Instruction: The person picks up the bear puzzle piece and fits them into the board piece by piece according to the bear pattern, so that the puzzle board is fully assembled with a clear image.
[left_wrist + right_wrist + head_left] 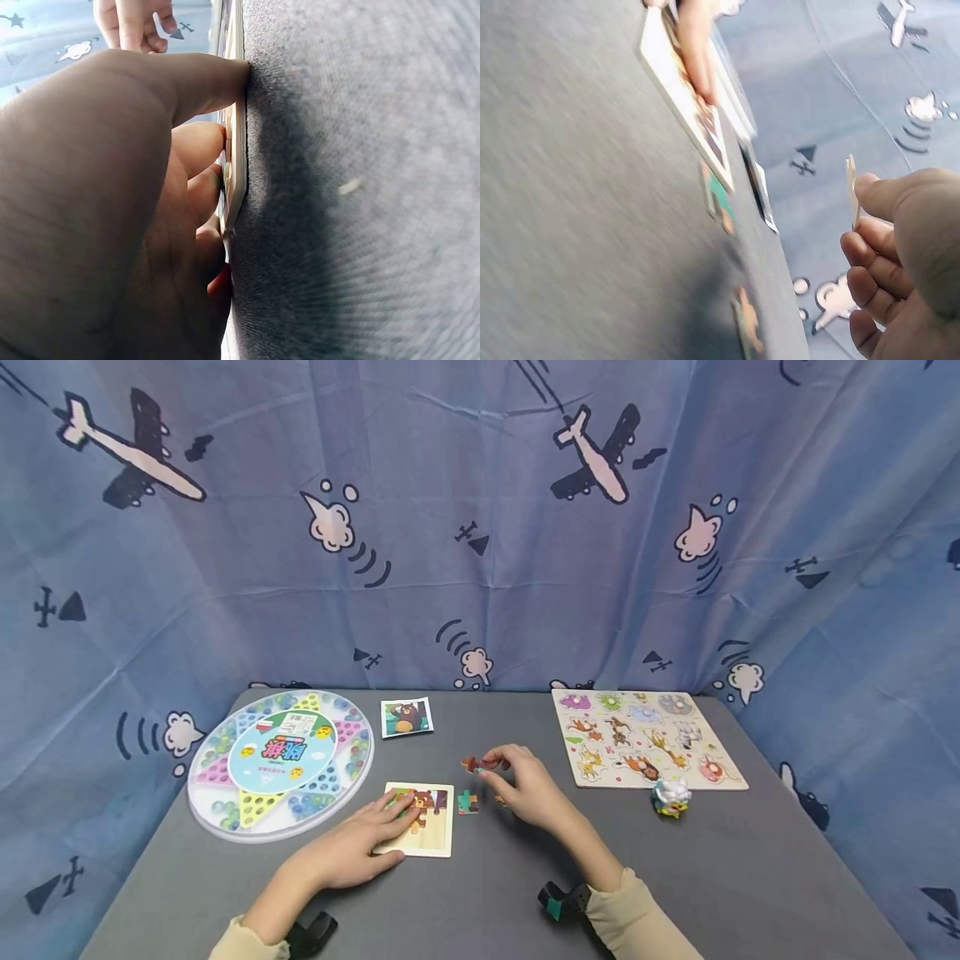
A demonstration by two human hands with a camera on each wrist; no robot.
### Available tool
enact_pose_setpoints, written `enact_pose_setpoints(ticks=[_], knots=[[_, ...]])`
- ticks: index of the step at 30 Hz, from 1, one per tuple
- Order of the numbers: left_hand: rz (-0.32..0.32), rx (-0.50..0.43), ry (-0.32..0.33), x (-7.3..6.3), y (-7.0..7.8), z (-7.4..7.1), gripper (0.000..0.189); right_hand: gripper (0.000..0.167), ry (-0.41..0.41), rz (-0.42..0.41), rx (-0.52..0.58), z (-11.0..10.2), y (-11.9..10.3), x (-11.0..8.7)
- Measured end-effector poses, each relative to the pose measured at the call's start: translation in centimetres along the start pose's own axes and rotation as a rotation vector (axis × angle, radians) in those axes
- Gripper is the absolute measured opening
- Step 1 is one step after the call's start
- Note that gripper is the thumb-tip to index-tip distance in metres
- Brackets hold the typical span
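My left hand (360, 843) lies over a small square wooden puzzle tray (438, 843), fingers spread on its face and thumb at the near edge. Part of a brown bear picture is fitted in the tray; my fingers cover some of it. Between thumb and forefinger my right hand (525, 785) pinches a brownish-red jigsaw piece (471, 764), raised above the table; the right wrist view shows this piece edge-on (853, 191). A green and brown jigsaw piece (468, 802) lies right of the tray. Another piece (501, 801) is partly hidden under my right hand.
A bear picture card (406, 717) lies behind the tray. To the left is a round marble game board (345, 793). An animal puzzle board (562, 710) lies at the back right, with a small white-topped toy figure (671, 797) by its front edge. A patterned curtain (480, 527) hangs behind.
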State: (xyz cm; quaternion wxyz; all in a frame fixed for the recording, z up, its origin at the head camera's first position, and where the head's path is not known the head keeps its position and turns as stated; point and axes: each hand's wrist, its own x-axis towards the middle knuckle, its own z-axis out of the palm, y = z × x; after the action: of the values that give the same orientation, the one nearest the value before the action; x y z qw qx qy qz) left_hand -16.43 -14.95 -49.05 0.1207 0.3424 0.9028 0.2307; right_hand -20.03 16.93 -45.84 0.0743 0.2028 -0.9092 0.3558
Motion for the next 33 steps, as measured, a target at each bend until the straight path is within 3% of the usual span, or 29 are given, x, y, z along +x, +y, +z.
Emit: enact_pose_setpoints(ticks=[8,22,33], knots=[[-0.018,-0.014,-0.004,0.0,0.0,-0.1,0.066,0.019,-0.015,-0.031,0.003,2.1,-2.1,-1.0],[-0.023,-0.035,-0.008,0.2,0.1,0.1,0.065,0.018,-0.187,-0.080,-0.027,5.6,-2.4,-2.5],[-0.024,-0.026,-0.005,0.1,0.4,0.1,0.064,0.021,-0.098,-0.121,-0.108,7.0,-2.0,-3.0]])
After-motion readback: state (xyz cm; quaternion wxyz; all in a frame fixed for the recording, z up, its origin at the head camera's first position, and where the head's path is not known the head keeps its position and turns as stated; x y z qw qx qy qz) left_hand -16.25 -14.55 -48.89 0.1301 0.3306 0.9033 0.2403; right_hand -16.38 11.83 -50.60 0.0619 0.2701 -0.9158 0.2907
